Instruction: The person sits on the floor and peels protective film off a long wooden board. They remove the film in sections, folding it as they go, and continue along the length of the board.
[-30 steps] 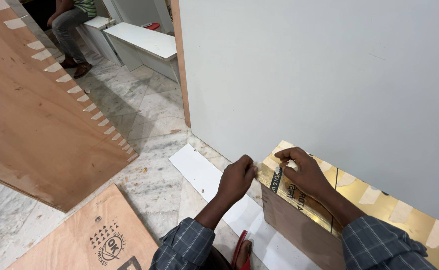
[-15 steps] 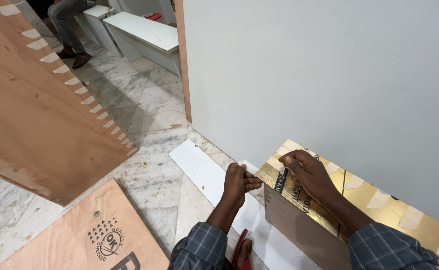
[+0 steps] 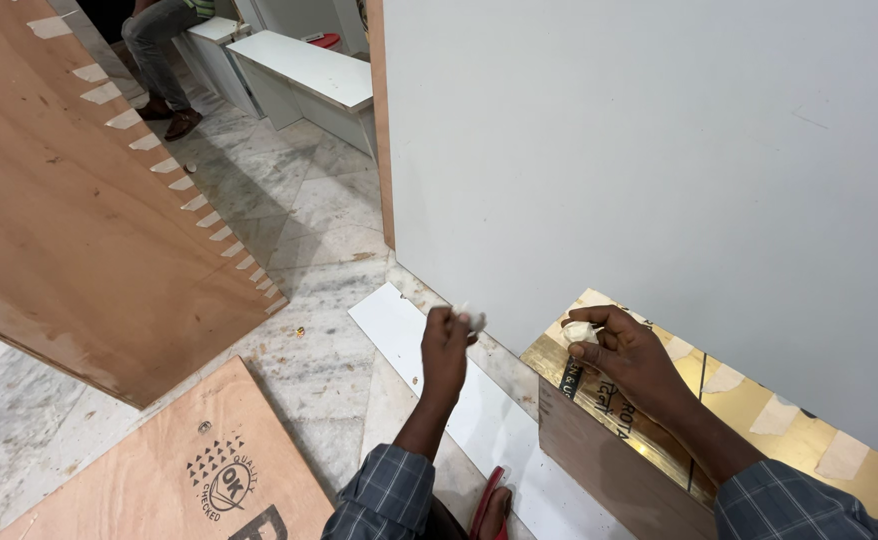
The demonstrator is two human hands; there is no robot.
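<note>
I see my left hand (image 3: 449, 335) raised beside the gold panel (image 3: 659, 420), its grip pinching a small white tape scrap (image 3: 471, 320). My right hand (image 3: 624, 350) rests on the panel's near corner, its grip closed on a white wad (image 3: 579, 331). The panel's long axis runs along the grey wall (image 3: 659, 150).

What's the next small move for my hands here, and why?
Probably bring the left hand back to the gold panel's end. It pinches a small pale scrap away from the panel, while the right hand presses a whitish wad on that end.
</note>
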